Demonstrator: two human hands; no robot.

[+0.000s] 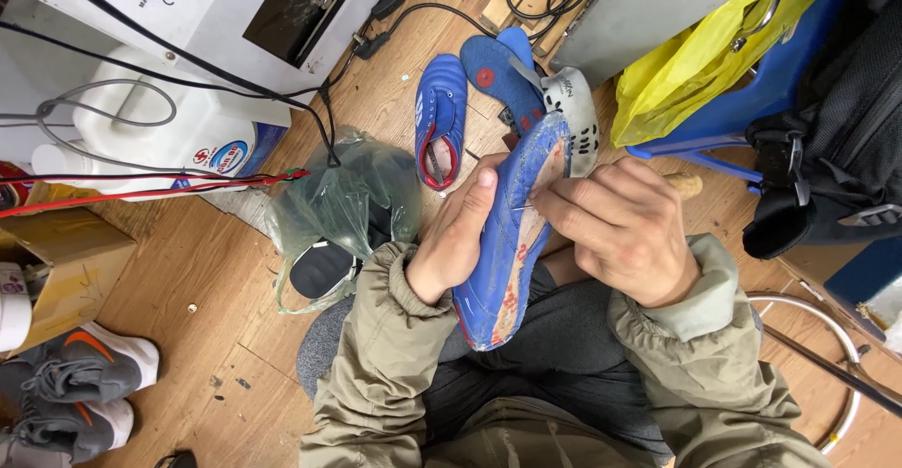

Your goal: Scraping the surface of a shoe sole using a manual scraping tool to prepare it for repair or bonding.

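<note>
While the person sits on the wood floor (216,271), a blue shoe (512,242) stands on its toe in the middle of the frame, resting on the lap with its bare underside turned to the right. The left hand (458,233) wraps around the shoe's left side, thumb pressed on the blue cloth. The right hand (625,228) touches the shoe's right edge, its fingers pinching a thin needle (522,207) there. Just above, a sole (512,78) lies on the floor, and a second blue shoe (440,116) lies to its left. A clear green bag (343,205) sits left of the hands. Grey shoes (80,383) are at the lower left, and a yellow bag (705,54) is at the upper right.
</note>
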